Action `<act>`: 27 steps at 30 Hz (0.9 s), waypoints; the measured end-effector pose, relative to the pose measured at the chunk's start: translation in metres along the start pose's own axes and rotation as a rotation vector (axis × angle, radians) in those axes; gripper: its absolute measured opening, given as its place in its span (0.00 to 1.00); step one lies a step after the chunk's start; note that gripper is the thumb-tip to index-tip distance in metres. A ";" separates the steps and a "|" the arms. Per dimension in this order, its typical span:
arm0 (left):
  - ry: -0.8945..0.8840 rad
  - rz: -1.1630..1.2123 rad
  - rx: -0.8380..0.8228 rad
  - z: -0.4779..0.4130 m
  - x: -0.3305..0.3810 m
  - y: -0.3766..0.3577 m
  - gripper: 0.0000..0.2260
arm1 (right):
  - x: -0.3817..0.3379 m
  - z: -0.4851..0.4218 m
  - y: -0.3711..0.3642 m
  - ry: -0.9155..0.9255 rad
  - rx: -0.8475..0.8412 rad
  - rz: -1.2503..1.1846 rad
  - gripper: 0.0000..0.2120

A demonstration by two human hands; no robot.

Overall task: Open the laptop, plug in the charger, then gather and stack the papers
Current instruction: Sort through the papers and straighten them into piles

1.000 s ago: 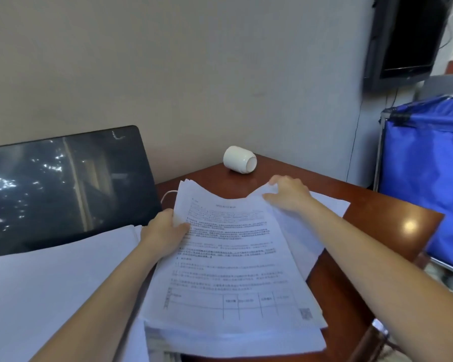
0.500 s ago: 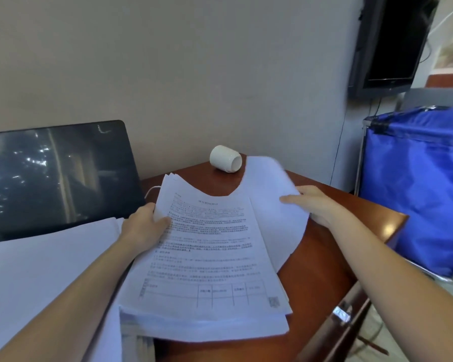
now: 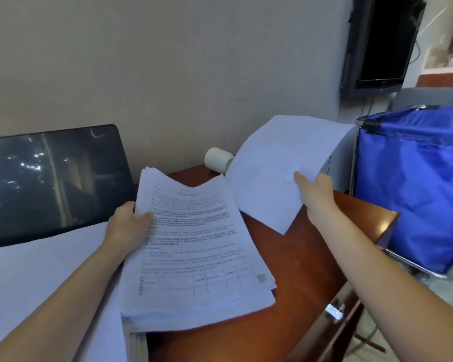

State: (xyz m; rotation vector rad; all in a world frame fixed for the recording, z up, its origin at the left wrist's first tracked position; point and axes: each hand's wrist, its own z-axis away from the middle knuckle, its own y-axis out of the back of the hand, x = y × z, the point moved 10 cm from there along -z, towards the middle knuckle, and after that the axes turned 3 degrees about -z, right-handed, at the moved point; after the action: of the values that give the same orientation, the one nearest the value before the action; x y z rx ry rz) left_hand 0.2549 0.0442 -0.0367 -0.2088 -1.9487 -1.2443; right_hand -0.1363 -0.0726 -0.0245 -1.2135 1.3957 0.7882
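At the desk's left edge, laptop: black laptop (image 3: 50,184) with its lid up and dark glossy screen facing the room; plain white sheets (image 3: 37,270) cover its base.
Left hand: left hand (image 3: 127,226) grips the stack's left edge, thumb on top.
Stack: thick stack of printed white papers (image 3: 194,257), unevenly fanned, over the middle of the reddish-brown wooden desk (image 3: 298,270).
Cylinder: small white cylinder (image 3: 218,160) on its side at the back edge, partly behind the raised sheet.
Right hand: right hand (image 3: 315,190) pinches a blank white sheet (image 3: 277,168), lifted clear of the desk, right of the stack.
Bin: blue fabric bin (image 3: 416,192) just past the right edge.
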 end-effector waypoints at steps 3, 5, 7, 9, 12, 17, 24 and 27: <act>0.049 -0.007 0.030 -0.003 -0.008 0.006 0.07 | -0.010 -0.011 -0.003 -0.039 0.039 -0.160 0.12; 0.079 0.018 0.019 -0.005 -0.012 0.005 0.07 | -0.006 -0.016 -0.021 -0.109 -0.062 -0.240 0.11; 0.109 0.049 -0.004 -0.008 -0.014 0.002 0.07 | 0.003 -0.010 -0.049 -0.194 -0.253 -0.283 0.09; 0.125 0.058 -0.030 -0.009 -0.016 -0.002 0.06 | 0.014 0.004 -0.076 -0.260 -0.458 -0.232 0.10; 0.146 0.076 -0.050 -0.011 -0.020 -0.004 0.07 | 0.036 0.025 -0.103 -0.309 -0.691 -0.034 0.13; 0.217 0.182 0.009 -0.016 -0.023 -0.001 0.19 | 0.067 0.042 -0.139 -0.233 -0.880 0.421 0.24; 0.182 -0.004 -0.048 -0.029 -0.025 -0.004 0.20 | 0.053 0.021 -0.181 0.115 -0.931 1.225 0.11; 0.102 -0.291 -0.024 -0.038 -0.016 -0.006 0.13 | 0.046 0.004 -0.209 0.276 -0.861 1.244 0.12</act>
State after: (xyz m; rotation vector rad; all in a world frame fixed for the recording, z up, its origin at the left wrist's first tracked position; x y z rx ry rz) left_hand 0.2823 0.0144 -0.0441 0.1297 -1.9236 -1.4355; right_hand 0.0679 -0.1346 -0.0370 -0.9441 2.1281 2.3199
